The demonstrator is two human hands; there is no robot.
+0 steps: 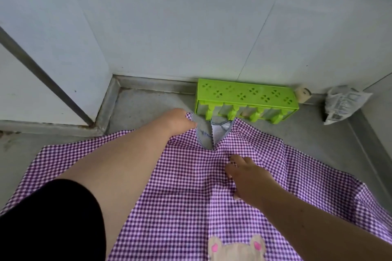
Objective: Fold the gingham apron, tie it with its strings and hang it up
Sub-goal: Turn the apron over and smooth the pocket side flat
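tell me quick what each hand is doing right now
Left hand: grips the gingham apron at its top edge.
Right hand: open, fingers pressing on the apron.

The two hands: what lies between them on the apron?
In the head view, only gingham cloth and the striped-trimmed neck opening of the apron lie between the left hand and the right hand.

Grey counter (148, 101): apron (275, 165), green rack (246, 93)
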